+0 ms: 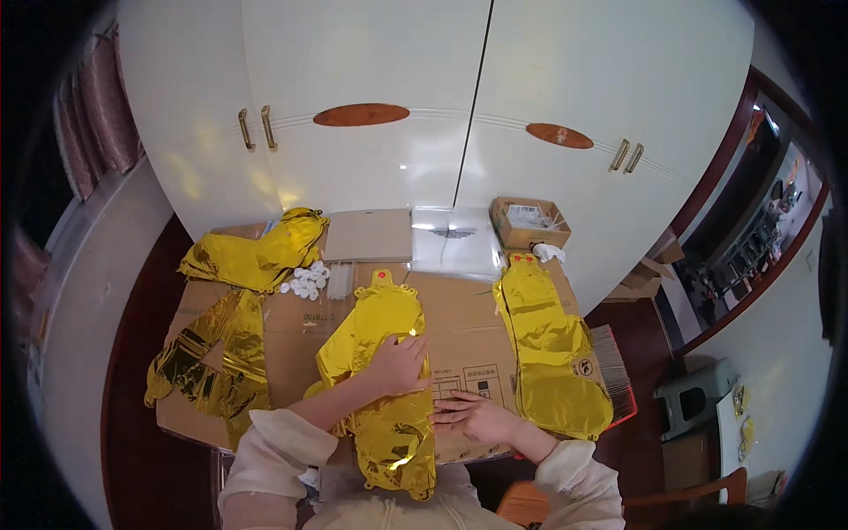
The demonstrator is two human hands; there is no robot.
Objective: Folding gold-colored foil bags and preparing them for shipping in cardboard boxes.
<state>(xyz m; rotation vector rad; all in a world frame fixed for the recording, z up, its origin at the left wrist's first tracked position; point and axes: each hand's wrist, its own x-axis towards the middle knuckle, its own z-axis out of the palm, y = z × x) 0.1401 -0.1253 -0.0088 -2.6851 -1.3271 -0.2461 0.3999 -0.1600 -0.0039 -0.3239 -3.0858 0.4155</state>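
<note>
A flat, uninflated gold foil balloon (389, 442) lies lengthwise in front of me, its lower end hanging past the cardboard's near edge. My left hand (397, 365) rests on its middle, fingers drawn together and closed on the foil by the right edge. Beside that edge, my right hand (477, 417) is open, palm down on the cardboard (464, 309), with fingers apart and fingertips close to the foil. Another gold foil balloon (548, 344) lies flat to the right. More gold foil pieces lie at the left, one crumpled (261, 252) and one spread out (221, 353).
Small white rolls (306, 281) sit behind the balloons, near clear plastic strips (340, 281). Along the white cabinet (353, 53) are a brown cardboard sheet (368, 235), clear plastic bags (455, 243) and an open carton (530, 225). A grey stool (698, 397) stands at right.
</note>
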